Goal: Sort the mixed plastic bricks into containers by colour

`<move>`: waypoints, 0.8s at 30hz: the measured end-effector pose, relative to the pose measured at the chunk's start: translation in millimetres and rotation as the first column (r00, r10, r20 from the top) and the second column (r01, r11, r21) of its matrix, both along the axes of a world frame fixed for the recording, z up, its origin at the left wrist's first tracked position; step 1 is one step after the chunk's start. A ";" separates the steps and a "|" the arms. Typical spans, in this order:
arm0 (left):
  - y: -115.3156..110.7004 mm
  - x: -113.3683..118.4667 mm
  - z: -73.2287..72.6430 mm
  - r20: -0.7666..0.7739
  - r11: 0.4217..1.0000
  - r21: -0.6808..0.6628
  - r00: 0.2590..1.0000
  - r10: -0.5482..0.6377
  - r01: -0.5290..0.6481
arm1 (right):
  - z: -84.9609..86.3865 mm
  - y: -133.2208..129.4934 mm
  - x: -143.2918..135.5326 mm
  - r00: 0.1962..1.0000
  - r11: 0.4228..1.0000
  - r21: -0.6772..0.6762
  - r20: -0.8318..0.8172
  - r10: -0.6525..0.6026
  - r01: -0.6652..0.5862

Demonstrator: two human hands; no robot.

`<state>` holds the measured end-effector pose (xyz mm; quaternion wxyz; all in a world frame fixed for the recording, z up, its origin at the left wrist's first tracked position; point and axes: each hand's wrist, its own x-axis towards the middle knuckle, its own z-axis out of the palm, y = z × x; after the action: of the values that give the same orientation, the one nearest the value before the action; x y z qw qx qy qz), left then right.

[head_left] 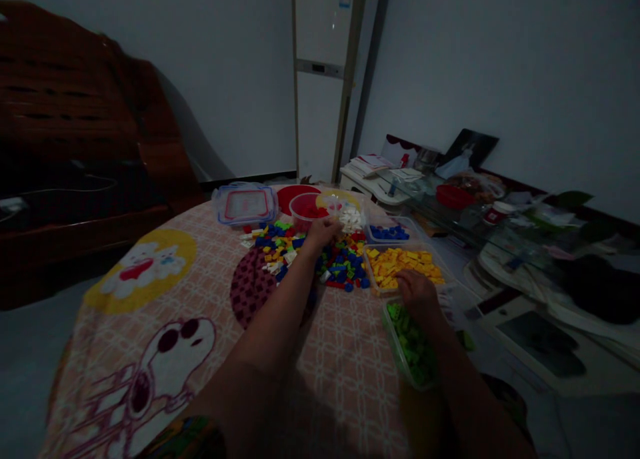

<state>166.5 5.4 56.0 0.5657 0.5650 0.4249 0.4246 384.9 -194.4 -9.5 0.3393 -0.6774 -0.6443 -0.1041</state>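
Note:
My left hand reaches over a mixed pile of toy building bricks, beside a clear tub with red bricks and near the loose white bricks. Its fingers are drawn together; whatever is between them is hidden. My right hand hovers at the near edge of a clear box of yellow bricks. The thumb and fingers are pinched, and I cannot make out what they hold. Under the right wrist stands a clear box of green bricks. Blue bricks lie in a smaller box behind the yellow ones.
A patterned cloth covers the round table. At its far side are a clear lidded container and a red round lid. To the right, a cluttered glass-topped cabinet runs along the wall; a wooden bench stands left.

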 end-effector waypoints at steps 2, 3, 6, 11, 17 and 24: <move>-2.5 17.0 2.4 0.276 0.991 -0.131 0.961 0.030 0.007 | 1.2 0.9 0.0 1.000 1.000 -0.022 -0.001 -0.003 0.003; -3.1 23.2 3.7 0.387 0.984 -0.174 0.921 0.049 0.020 | 1.5 1.3 0.0 1.000 1.000 -0.030 0.001 -0.006 0.006; -2.1 29.8 5.4 0.524 0.976 -0.217 0.847 0.085 0.037 | 1.4 2.0 0.5 1.000 0.999 -0.032 0.014 -0.008 0.008; 11.1 -1.3 3.5 0.405 0.999 -0.044 0.914 0.020 -0.002 | 0.0 0.6 0.4 0.999 1.000 -0.011 0.033 -0.012 0.012; 29.9 -61.4 4.6 -0.259 0.961 0.270 0.966 0.012 0.060 | 2.2 -1.6 -2.7 0.999 1.000 -0.011 0.041 -0.017 0.017; 23.5 -66.6 1.0 -0.768 0.864 0.373 0.635 0.084 0.337 | 3.2 -2.7 -1.6 0.999 1.000 -0.009 0.054 -0.004 0.004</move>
<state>99.9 28.9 57.0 0.2023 0.8420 0.4600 0.1961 383.3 -197.1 -6.3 0.3186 -0.6772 -0.6524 -0.1199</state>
